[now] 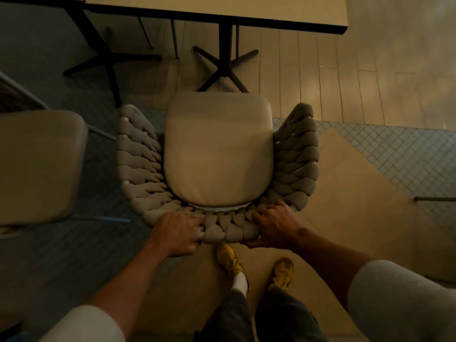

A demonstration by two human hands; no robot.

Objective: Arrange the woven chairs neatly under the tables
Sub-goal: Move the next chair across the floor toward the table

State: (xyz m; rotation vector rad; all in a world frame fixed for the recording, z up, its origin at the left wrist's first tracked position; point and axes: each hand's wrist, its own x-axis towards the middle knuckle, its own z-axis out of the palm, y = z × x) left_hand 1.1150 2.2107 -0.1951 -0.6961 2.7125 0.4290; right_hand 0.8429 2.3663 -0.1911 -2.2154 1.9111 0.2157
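Over dim plank-and-tile flooring point(320, 77), the beige woven-rope chair point(217, 154) is gripped at its back rim by left hand point(176, 234) and right hand point(276, 225), its seat pointed straight ahead at the pale black-edged table point(222, 8).

Thick braided cord, matt and cloth-like, wraps the woven chair point(138, 154). Its seat cushion point(218, 149) is smooth, with a faint leather-like sheen. The table point(222, 6) has a smooth, matt pale top on a dark, matt base point(225, 62), seemingly metal. The floor planks point(308, 75) look like lightly glossy wood, and the small mosaic tiles point(394, 154) beside them give a finely gridded surface. The 2 sleeves point(399, 299) are ribbed white cloth.
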